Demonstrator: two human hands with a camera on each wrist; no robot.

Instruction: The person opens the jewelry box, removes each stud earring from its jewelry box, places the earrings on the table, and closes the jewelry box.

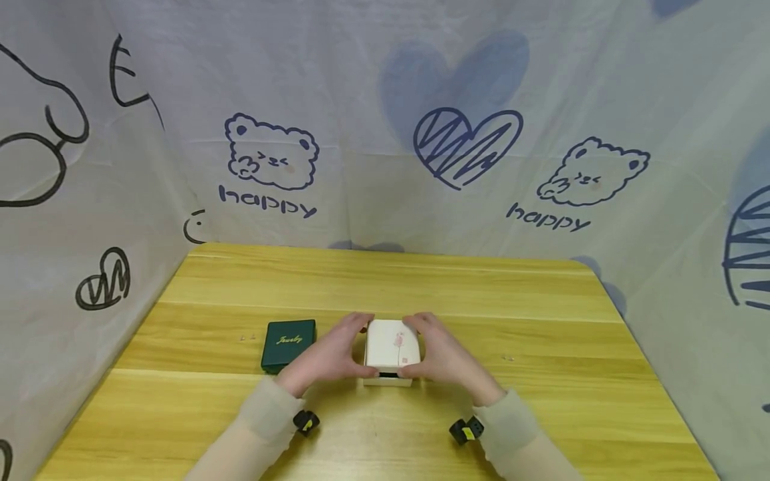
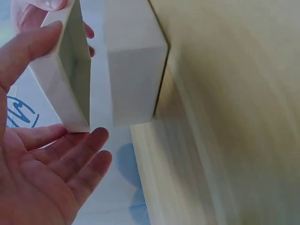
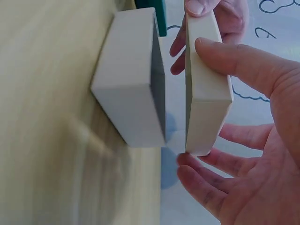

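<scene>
Both of my hands hold a white box lid (image 1: 391,342) printed with a pink flower design, one at each side. My left hand (image 1: 334,353) pinches its left side, thumb at the near edge and fingers at the far edge. On the opposite side my right hand (image 1: 444,354) grips it the same way. Directly below stands the white box base (image 1: 385,383), on the table. In the left wrist view a gap separates the lid (image 2: 60,89) from the base (image 2: 136,84). From the right wrist, the lid's hollow underside faces the open base (image 3: 124,84); the base's contents are hidden.
A dark green box (image 1: 287,342) lettered "Jewelry" sits left of the white box, close to my left wrist. Tiny shiny pieces (image 1: 243,338) lie farther left on the wooden table (image 1: 373,287), and more small pieces (image 1: 508,358) lie at right. Printed cloth hangs behind.
</scene>
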